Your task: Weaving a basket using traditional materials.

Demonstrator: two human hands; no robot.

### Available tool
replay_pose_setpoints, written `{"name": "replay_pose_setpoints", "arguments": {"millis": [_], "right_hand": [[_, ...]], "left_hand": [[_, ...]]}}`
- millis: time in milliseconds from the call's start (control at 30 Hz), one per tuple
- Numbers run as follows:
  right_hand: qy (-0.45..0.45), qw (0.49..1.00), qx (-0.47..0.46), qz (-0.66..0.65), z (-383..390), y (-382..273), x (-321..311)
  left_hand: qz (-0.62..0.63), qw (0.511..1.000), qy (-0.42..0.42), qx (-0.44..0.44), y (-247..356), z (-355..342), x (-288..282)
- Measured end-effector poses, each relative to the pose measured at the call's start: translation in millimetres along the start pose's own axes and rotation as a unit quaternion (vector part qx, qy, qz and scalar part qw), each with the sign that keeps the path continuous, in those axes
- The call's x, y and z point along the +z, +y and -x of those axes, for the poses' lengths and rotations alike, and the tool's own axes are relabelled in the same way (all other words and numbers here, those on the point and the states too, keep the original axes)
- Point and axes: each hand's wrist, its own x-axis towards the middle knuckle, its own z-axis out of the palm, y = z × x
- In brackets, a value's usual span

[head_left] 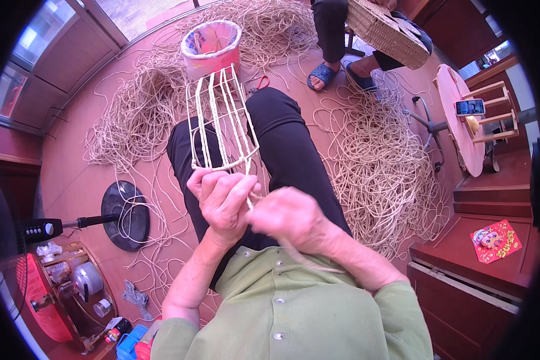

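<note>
A wire frame wound with pale cord (217, 120), like an open cage of long strands, lies over my lap with its far end toward the bin. My left hand (223, 201) is closed on its near rim, fingers curled around the corded edge. Just right of it, my right hand (291, 219) is closed like a fist and blurred by motion. A short length of cord (250, 203) shows between the two hands. A blurred tail of cord (309, 262) trails below my right wrist. The fingertips of my right hand are hidden.
Loose piles of cord (384, 174) cover the floor on both sides. A lined pink bin (213, 51) stands ahead. Another person sits at the upper right with a woven basket (387, 33). A round black fan base (125, 215) is at left; a phone (470, 107) is at right.
</note>
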Motion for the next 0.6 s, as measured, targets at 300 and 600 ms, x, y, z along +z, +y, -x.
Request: {"name": "replay_pose_setpoints", "arguments": {"millis": [300,600], "right_hand": [[-0.015,0.969,0.163,0.187,1.6,32.9,24.5],[0.094,0.956,0.264,-0.090,12.0,20.1,48.2]], "left_hand": [[0.042,0.998,-0.019,-0.043,5.7,1.8,-1.5],[0.057,0.995,-0.021,-0.077,11.3,-1.3,-0.4]]}}
